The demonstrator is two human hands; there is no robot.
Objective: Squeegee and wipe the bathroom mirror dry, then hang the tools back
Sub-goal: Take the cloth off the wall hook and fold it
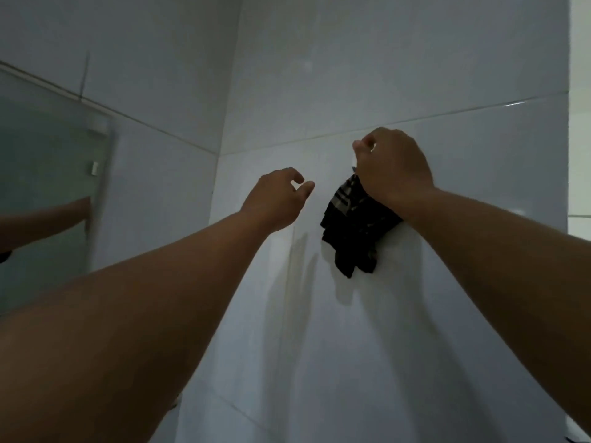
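Observation:
A dark cloth with pale stripes [351, 228] hangs against the white tiled wall [319, 91], bunched and drooping. My right hand [391, 169] is closed on the cloth's top, pressed up near the wall where a hook would be; the hook itself is hidden behind my fingers. My left hand [276, 199] hovers a little to the left of the cloth, fingers loosely curled and apart, holding nothing. The mirror [48, 174] is at the far left, its edge reflecting a forearm. No squeegee is in sight.
Two small clips [94, 167] hold the mirror's right edge. The tiled walls meet in a corner [224, 139] just left of my left hand. A brighter opening [580, 123] lies past the wall's right edge.

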